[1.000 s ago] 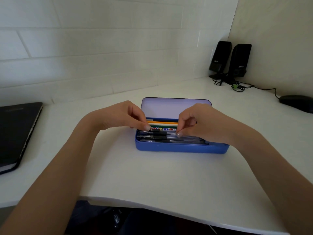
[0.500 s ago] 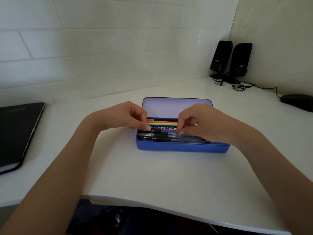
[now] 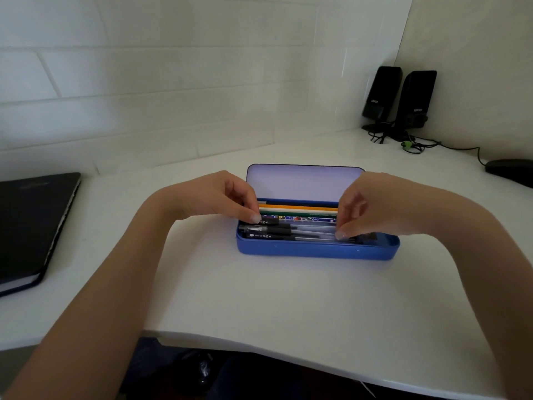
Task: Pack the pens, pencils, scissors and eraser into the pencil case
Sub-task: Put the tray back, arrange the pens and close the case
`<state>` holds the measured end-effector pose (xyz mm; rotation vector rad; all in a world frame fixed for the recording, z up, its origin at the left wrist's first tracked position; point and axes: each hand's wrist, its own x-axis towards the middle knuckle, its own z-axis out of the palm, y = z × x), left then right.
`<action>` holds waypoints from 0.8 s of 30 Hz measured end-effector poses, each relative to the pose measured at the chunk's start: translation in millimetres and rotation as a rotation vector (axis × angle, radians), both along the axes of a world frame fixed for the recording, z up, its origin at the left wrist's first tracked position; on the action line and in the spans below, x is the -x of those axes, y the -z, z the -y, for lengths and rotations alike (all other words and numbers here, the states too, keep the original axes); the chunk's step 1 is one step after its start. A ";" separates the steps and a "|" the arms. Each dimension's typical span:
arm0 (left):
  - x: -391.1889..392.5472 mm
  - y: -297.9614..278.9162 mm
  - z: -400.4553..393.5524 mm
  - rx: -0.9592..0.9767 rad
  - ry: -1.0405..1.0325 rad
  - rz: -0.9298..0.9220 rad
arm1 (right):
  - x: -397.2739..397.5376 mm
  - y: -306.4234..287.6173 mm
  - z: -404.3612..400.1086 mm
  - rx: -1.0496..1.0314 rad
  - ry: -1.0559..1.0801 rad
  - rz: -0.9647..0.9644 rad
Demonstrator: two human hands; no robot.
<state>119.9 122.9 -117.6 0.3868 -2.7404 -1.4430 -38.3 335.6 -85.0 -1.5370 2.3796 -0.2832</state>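
Note:
The blue pencil case (image 3: 317, 251) lies open in the middle of the white desk, with its lid (image 3: 302, 183) raised at the back. Orange, green and white pencils (image 3: 297, 209) fill its back half, next to a colourful patterned one (image 3: 300, 218). Black-capped clear pens (image 3: 277, 235) lie along the front. My left hand (image 3: 219, 197) pinches the capped left end of one pen (image 3: 305, 226). My right hand (image 3: 372, 206) has its fingertips down on the right end. This pen rests low among the others. Scissors and eraser are not visible.
A black notebook (image 3: 31, 226) lies at the desk's left edge. Two black speakers (image 3: 380, 96) (image 3: 415, 102) stand in the far right corner with cables (image 3: 412, 145), and a black mouse (image 3: 510, 170) sits at the right. The curved front desk edge (image 3: 259, 342) is close to me.
My right hand has slid to the right along the pen and dropped lower into the case. The pen has sunk among the other pens. My left hand barely moved.

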 end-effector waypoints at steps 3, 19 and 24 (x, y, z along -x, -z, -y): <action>0.7 -0.1 0.3 0.002 -0.003 0.006 | 2.5 -4.7 -5.1 -0.053 0.054 -0.039; 1.3 1.5 1.2 0.020 -0.003 0.002 | 5.3 -6.1 -7.6 -0.101 0.094 0.151; 1.2 1.0 1.3 0.012 -0.003 0.004 | 8.5 -5.1 -6.4 -0.130 0.145 0.210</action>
